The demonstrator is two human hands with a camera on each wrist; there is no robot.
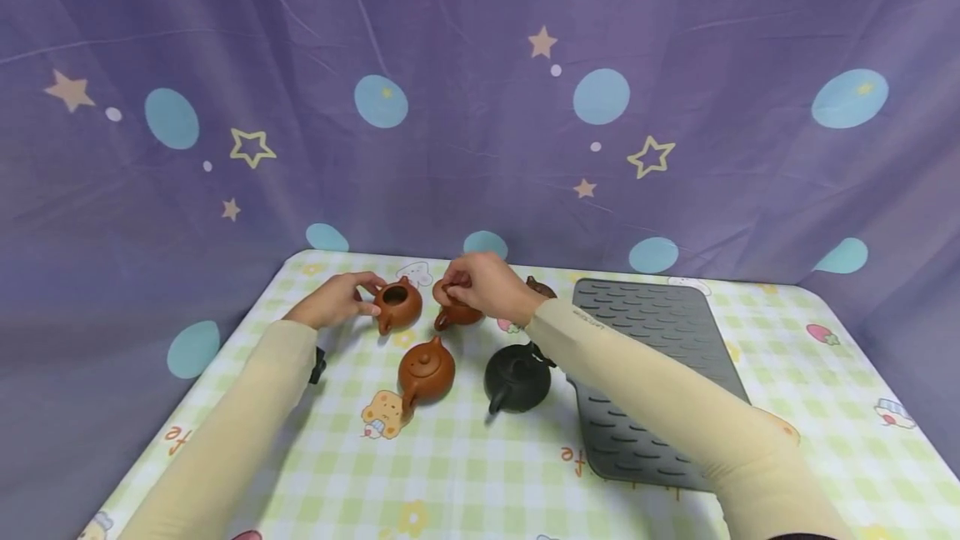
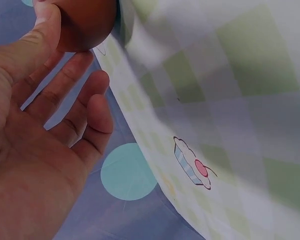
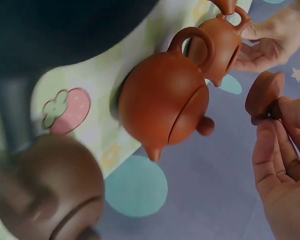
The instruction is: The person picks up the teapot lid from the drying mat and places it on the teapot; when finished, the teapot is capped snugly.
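My left hand (image 1: 337,300) holds a reddish-brown clay teapot (image 1: 407,311) by its side, thumb and fingers against the body. The teapot's round top opening is uncovered. Just to the right, my right hand (image 1: 491,286) pinches a matching lid (image 3: 264,92) by its small knob. In the right wrist view, the lid is raised and turned on edge. Below that hand stands another reddish-brown teapot (image 3: 157,102) with its lid on. In the left wrist view, the held teapot (image 2: 87,22) shows only in part, between thumb and fingers.
Nearer to me stand a lidded reddish-brown teapot (image 1: 426,373) and a black teapot (image 1: 517,377). A dark brown teapot (image 1: 540,287) is partly hidden behind my right forearm. A grey ridged mat (image 1: 637,440) lies at right under that arm. A purple curtain (image 1: 480,190) hangs behind the table.
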